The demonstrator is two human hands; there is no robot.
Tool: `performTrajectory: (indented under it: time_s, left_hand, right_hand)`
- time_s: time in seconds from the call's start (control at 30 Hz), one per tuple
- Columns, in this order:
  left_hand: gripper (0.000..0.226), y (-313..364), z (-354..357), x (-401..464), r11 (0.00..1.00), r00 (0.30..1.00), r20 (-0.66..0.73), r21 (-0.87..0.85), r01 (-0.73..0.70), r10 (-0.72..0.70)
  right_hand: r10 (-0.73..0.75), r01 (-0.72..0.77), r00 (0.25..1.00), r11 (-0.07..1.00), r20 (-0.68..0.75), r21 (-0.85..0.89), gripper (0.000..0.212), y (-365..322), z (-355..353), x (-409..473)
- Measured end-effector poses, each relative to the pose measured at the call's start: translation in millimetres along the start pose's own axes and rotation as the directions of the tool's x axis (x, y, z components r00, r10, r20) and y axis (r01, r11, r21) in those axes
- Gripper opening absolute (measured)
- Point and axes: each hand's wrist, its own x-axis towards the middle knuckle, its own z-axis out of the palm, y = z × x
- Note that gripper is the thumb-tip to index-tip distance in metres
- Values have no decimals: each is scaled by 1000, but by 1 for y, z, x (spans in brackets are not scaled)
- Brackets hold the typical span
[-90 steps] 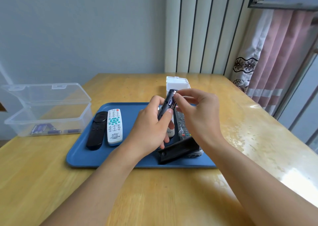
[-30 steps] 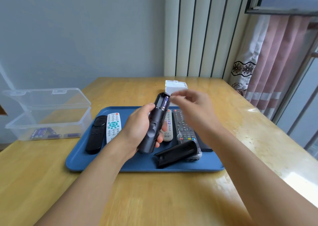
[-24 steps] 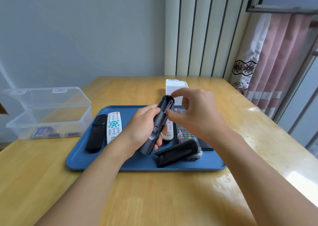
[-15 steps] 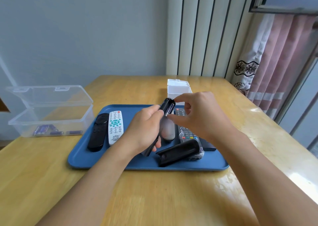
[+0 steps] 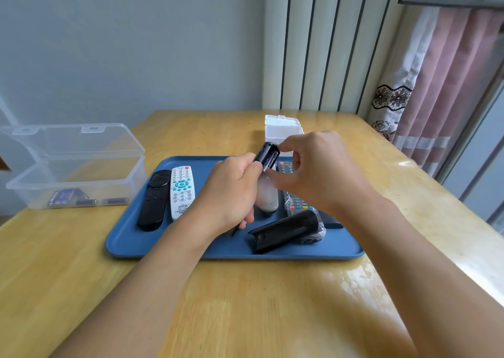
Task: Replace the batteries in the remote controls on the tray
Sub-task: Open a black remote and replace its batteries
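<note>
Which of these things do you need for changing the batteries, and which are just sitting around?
Needed:
- black remote gripped by left hand
- right hand at its open battery end
- loose black cover
- blue tray
- clear box with batteries

Just sitting:
- curtain
- small white box

A single wide-angle view is recorded, taken from the person's head, facing forward and tilted down across the light wooden tabletop [image 5: 245,303] toward the pale grey-blue wall [image 5: 136,43] and the pink curtain [image 5: 450,84] at upper right. Both forearms enter from the bottom edge and the left hand [image 5: 231,191] and right hand [image 5: 319,172] sit near frame centre at close range, above the rectangular blue plastic tray [image 5: 125,237]. Straight lines bow toward the frame edges; there is no second view, so no shared coverage applies.
</note>
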Motion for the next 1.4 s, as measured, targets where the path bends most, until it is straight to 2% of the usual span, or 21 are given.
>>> performTrajectory:
  time_s: [0.17,0.33,0.57,0.67,0.73,0.8,0.83,0.9,0.93,0.97,1.0,1.03,1.1,1.2,1.33,1.4]
  left_hand:
    - [34,0,3,0,1000,1000,-24,-16,13,-13]
    - [34,1,6,1,998,997,-39,-35,58,-59]
    - [32,4,3,1,981,991,6,-140,136,-137]
    - [32,3,1,2,959,982,46,-213,186,-181]
    - [32,4,2,1,925,973,96,-304,229,-209]
    - [31,5,2,0,879,966,118,-400,259,-231]
    - [32,5,2,1,852,964,118,-450,267,-240]
    - [35,3,0,4,798,962,101,-541,266,-252]
    - [37,1,-3,6,775,964,82,-578,254,-255]
    - [37,-1,-5,8,759,965,57,-606,237,-255]
    - [37,-4,-7,9,750,966,36,-623,221,-255]
    - [37,-6,-9,10,749,967,19,-628,210,-256]
    - [38,-11,-11,10,758,968,-3,-623,195,-251]
    - [38,-19,-12,14,764,968,-32,-621,177,-250]
    - [36,-27,-14,21,788,969,-64,-596,156,-240]
    - [35,-30,-15,22,795,968,-73,-588,152,-239]
  right_hand:
    - [0,0,1000,1000,0,4,36,-4,8,-4]
    - [-60,60,998,995,5,-77,17,-10,14,-5]
    - [-105,106,994,994,25,-29,22,-4,26,-7]
    - [-111,110,994,992,10,62,29,-3,25,-8]
    - [-23,27,1000,968,-20,248,26,-5,23,-9]
    - [162,-134,987,852,-11,506,21,-7,23,-7]
    - [287,-233,958,722,25,651,23,-7,23,-5]
    - [516,-386,835,307,189,870,27,1,20,2]
    - [572,-418,767,102,291,903,28,7,17,6]
    - [596,-440,712,-34,372,897,29,15,15,10]
    - [602,-479,676,-79,425,875,28,24,14,14]
    - [606,-533,654,-55,452,844,24,32,15,18]
    - [626,-627,631,64,458,777,20,47,20,35]
    - [648,-701,641,273,413,659,22,68,33,80]
    - [537,-672,734,664,416,329,15,89,55,136]
    - [491,-604,747,784,449,146,19,97,64,153]
